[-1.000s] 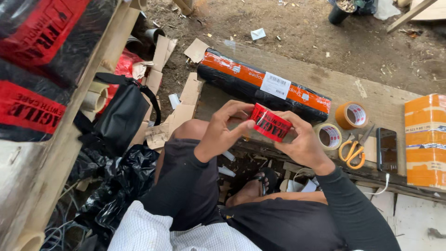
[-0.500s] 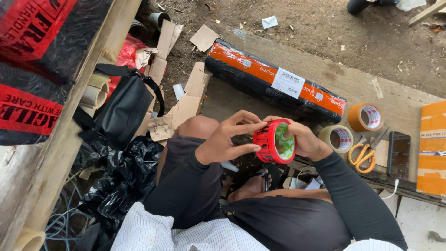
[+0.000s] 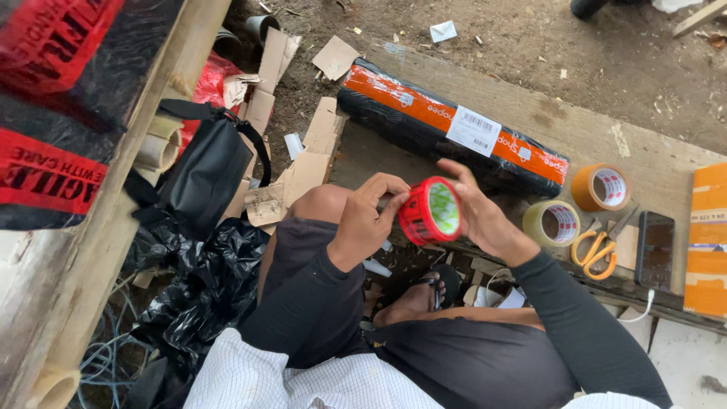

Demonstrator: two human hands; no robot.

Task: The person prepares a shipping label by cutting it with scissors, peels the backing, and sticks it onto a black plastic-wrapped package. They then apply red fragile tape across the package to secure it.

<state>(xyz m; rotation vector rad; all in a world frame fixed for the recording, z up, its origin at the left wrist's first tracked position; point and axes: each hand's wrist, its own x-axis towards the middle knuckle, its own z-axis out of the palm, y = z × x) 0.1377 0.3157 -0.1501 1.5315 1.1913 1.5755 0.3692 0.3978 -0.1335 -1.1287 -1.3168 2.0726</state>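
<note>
I hold a red roll of tape [image 3: 430, 211] with a green-printed core between both hands above my lap. My left hand [image 3: 366, 220] pinches the roll's left rim with fingertips on the tape edge. My right hand [image 3: 478, 214] cups the roll from behind on the right side. Just beyond the roll, on a wooden board [image 3: 575, 132], lies a long black parcel [image 3: 447, 129] wrapped with orange tape and bearing a white label.
An orange tape roll [image 3: 601, 187], a clear tape roll [image 3: 552, 223], orange-handled scissors [image 3: 598, 248] and a dark phone [image 3: 656, 250] lie on the board to the right. An orange-taped box [image 3: 708, 242] is at far right. A black bag [image 3: 206, 170] and cardboard scraps [image 3: 303, 170] lie left.
The red tape roll has been turned in my hands, from showing its printed red outer band to showing its open core. Both hands stayed on it.
</note>
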